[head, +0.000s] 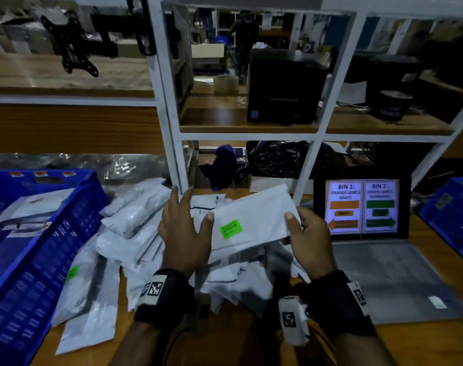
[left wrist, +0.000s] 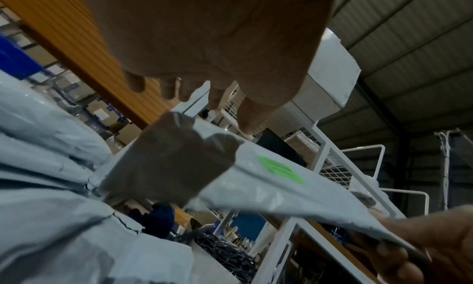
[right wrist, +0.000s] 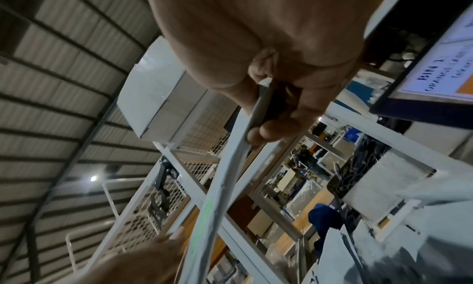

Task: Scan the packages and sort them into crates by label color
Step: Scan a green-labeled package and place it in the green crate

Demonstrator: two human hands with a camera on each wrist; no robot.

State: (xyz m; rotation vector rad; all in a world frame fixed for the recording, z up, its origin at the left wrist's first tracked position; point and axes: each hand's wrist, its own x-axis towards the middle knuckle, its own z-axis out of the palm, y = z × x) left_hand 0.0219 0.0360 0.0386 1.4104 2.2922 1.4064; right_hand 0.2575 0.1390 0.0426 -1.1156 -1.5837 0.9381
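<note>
A flat white package [head: 254, 217] with a green label [head: 230, 229] is held above the pile of white packages [head: 135, 220]. My right hand [head: 307, 233] pinches its right end between thumb and fingers; the right wrist view shows the package [right wrist: 230, 177] edge-on in that pinch [right wrist: 268, 66]. My left hand [head: 182, 223] is spread with straight fingers, its thumb at the package's left edge. From the left wrist, that hand [left wrist: 217, 56] hovers just over the package [left wrist: 294, 189] and its label [left wrist: 281, 170]; whether they touch is unclear.
A blue crate [head: 40, 260] with several packages stands at the left, and another blue crate [head: 452, 223] at the right edge. A laptop [head: 362, 207] shows BIN 1 orange, BIN 2 green. A white shelf frame [head: 172, 128] rises behind the pile.
</note>
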